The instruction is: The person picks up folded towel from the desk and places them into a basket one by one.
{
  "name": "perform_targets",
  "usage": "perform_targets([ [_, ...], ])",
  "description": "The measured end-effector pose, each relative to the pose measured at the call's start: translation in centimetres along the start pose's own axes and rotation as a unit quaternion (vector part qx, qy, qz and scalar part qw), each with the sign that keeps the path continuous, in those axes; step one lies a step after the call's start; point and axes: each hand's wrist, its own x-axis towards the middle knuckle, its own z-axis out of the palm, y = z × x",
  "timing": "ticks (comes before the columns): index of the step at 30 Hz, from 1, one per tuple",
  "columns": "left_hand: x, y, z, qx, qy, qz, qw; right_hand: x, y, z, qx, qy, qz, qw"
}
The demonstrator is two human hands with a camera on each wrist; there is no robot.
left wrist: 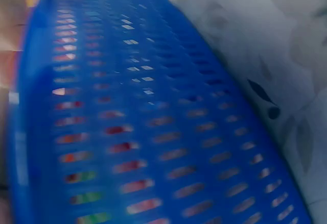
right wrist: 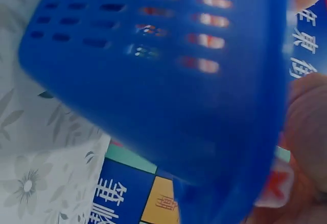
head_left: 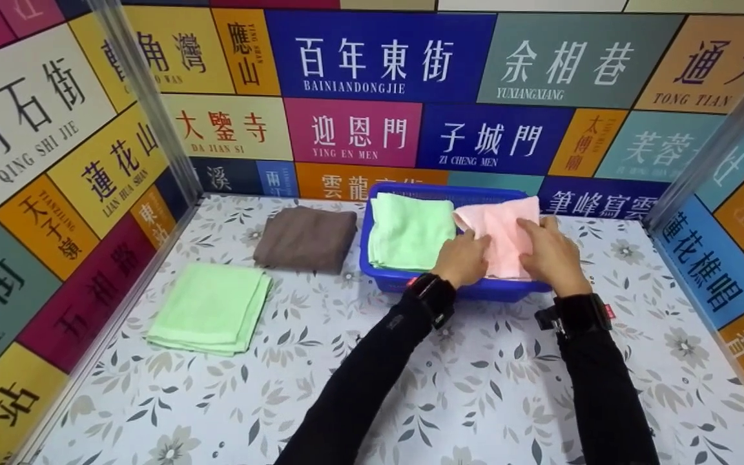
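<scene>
A folded pink towel (head_left: 504, 236) is in the right half of a blue plastic basket (head_left: 388, 281). My left hand (head_left: 464, 258) grips the towel's left side, its fingertips partly hidden. On the other side, my right hand (head_left: 556, 255) holds the right edge between thumb and fingers. A folded light green towel (head_left: 413, 232) lies in the basket's left half, beside the pink one. Both wrist views mostly show the slotted basket wall (left wrist: 153, 86), and part of the right hand (right wrist: 309, 127) appears at that view's edge.
To the basket's left lies a folded brown towel (head_left: 307, 239). Another folded light green towel (head_left: 210, 309) is nearer the left wall. The table (head_left: 475, 387) has a leaf-patterned cover, and panels with printed signs (head_left: 382, 55) enclose its back and sides.
</scene>
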Motion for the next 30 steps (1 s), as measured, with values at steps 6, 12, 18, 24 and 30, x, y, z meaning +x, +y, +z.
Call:
perform_targets([
  [6,1.0,0.2,0.1,0.078,-0.090,-0.039,0.9921,0.8,0.0,1.5,-0.040,-0.011,-0.034,0.9986],
  [12,0.9,0.1,0.0,0.080,-0.151,-0.078,0.9823,1.2,-0.2,2.6,-0.070,-0.005,-0.056,0.9959],
  [18,0.7,0.2,-0.3,0.069,-0.156,-0.108,0.9795,1.9,-0.5,3.0,-0.073,-0.061,-0.041,0.9946],
  [24,1.2,0.5,0.2,0.099,-0.125,-0.112,0.9808,2.6,-0.9,3.8,-0.107,-0.114,-0.044,0.9868],
  [30,1.5,0.3,0.5,0.130,-0.123,-0.101,0.9787,2.8,-1.6,4.3,-0.123,-0.137,-0.018,0.9829],
])
